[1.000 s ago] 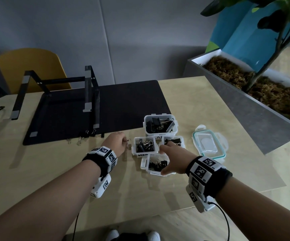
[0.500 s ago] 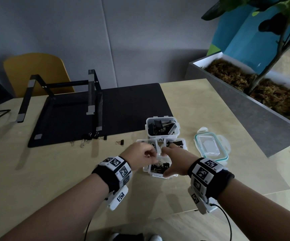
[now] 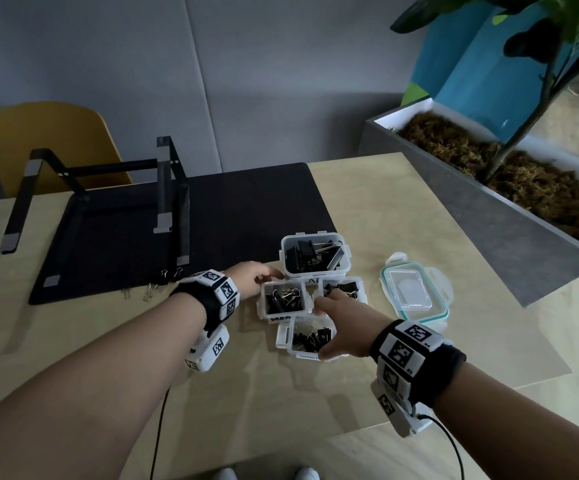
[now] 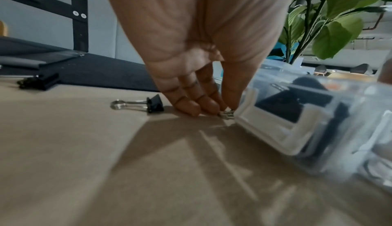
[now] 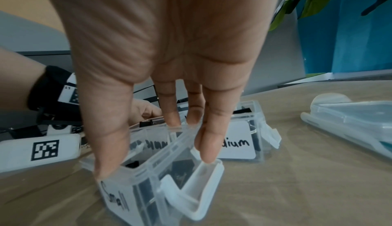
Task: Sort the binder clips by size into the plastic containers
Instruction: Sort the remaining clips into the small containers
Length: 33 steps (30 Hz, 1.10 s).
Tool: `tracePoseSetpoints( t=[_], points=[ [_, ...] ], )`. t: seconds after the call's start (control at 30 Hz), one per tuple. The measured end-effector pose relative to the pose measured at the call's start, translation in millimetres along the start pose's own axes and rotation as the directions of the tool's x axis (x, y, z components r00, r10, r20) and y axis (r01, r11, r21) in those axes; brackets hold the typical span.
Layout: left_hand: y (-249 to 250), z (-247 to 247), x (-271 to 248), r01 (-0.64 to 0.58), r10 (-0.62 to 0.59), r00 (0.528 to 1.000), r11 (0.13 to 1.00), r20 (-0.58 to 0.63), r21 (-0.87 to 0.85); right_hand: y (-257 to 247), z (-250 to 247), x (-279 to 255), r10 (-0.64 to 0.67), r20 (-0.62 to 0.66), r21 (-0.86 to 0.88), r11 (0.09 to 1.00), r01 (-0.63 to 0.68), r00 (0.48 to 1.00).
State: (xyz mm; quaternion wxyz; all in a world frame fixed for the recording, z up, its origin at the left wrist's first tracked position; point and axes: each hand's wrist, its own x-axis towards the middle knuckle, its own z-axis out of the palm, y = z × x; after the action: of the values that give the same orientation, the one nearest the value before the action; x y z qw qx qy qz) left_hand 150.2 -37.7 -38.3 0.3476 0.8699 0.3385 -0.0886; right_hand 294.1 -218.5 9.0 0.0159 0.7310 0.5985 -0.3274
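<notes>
Four clear plastic containers hold black binder clips: a large one (image 3: 316,254), two mid-sized ones (image 3: 283,301) (image 3: 345,289) and the one labelled "Small" (image 3: 310,337) (image 5: 118,201). My right hand (image 3: 321,327) (image 5: 155,165) grips the Small container from above, thumb on its near wall, fingers on the far rim. My left hand (image 3: 264,273) (image 4: 224,110) reaches down to the table left of the large container and pinches a tiny silver-handled clip (image 4: 228,115) beside a container latch. Another small binder clip (image 4: 148,105) lies just left of those fingers.
A few loose clips (image 3: 151,291) lie along the front edge of the black mat (image 3: 246,209), which carries a black metal stand (image 3: 167,188). A teal-rimmed lid (image 3: 414,296) lies right of the containers. A grey planter (image 3: 489,237) borders the table's right side.
My left hand went from the mat edge to over the Small container, then back out to the table beside the large container. My right hand stayed on the Small container.
</notes>
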Motion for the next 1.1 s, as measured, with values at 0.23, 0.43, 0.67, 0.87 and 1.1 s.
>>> tracePoseSetpoints(
  t=[0.23,0.43,0.67,0.87,1.1],
  points=[
    [-12.4,0.8,7.6,-0.048,0.045,0.999,0.989,0.030,0.140,1.9,1.5,1.5,0.006,0.001,0.006,1.000,-0.006,1.000],
    [-13.0,3.3,3.2,-0.016,0.029,0.997,0.988,-0.077,0.153,1.8,1.5,1.5,0.007,0.000,0.022,1.000,-0.007,1.000],
    [-18.3,9.0,-17.2,0.040,-0.075,0.959,0.991,-0.273,-0.131,-0.7,-0.2,-1.0,0.016,0.012,0.016,1.000,-0.016,1.000],
    [6.1,4.5,-50.8,-0.084,-0.092,0.894,0.926,-0.438,-0.367,-2.4,-1.3,-3.8,0.020,0.016,0.022,1.000,-0.021,1.000],
    [55.6,37.5,-68.1,-0.092,-0.008,0.974,0.899,-0.226,-0.429,-3.2,-0.1,-4.7,0.018,-0.009,0.016,1.000,-0.018,1.000]
  ],
)
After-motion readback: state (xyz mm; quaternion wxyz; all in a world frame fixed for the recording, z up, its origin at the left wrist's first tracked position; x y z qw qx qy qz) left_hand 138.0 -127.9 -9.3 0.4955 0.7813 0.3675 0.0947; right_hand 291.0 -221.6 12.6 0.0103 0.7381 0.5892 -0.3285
